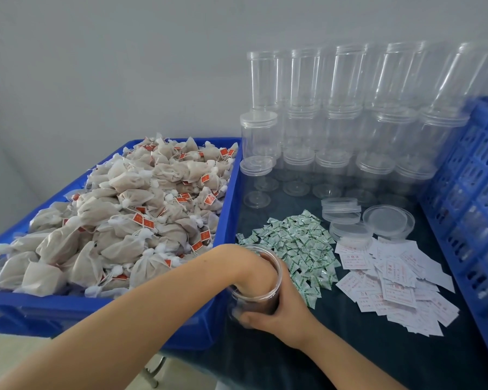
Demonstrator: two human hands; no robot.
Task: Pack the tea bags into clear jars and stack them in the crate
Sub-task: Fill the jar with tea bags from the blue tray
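From the head view, our right hand [276,308] wraps its fingers around a clear jar [255,280] at the tabletop's [335,353] near edge, steadying it — our left hand [254,266] is plunged inside, its fingers hidden, likely pressing tea bags down. The tea bags [119,209] heap in the blue bin [228,204] just beside; the crate [473,192] waits at the right edge.

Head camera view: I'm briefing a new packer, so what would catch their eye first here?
First, the blue bin on the left, heaped with tea bags bearing red tags. Next, the stacked clear jars against the back wall, beside the blue crate on the right. Nearest, the left hand reaches into an open jar that the right hand grips, by the green-and-white sachets and paper slips.
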